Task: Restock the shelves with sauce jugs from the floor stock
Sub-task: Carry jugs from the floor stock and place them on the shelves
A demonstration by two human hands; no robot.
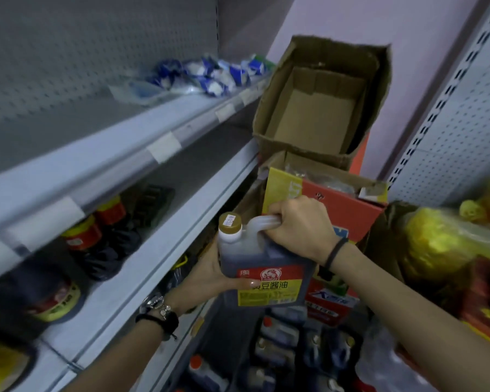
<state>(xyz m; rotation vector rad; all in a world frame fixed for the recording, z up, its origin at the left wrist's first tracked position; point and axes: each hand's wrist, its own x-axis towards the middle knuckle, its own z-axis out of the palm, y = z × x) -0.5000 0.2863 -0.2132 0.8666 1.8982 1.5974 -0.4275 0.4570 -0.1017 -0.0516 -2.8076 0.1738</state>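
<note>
The right hand [297, 227] gripped the handle of the soy sauce jug [263, 267]; the left hand [210, 271] held its side beside the shelf [159, 222].

Upper shelf [119, 154] holds blue-white packets [210, 75]; lower shelf [153, 250] holds dark bottles [108, 239] (red-labelled).

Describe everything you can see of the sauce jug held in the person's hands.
The sauce jug looks like clear plastic holding dark brown liquid, with a pale neck, a yellow-gold cap bearing a small white sticker, and a translucent handle. A red and yellow label with Chinese print covers its front. It is held in the air, nearly upright, beside the shelves. The right hand grips the handle; the left hand cups its side, thumb on the label.
</note>
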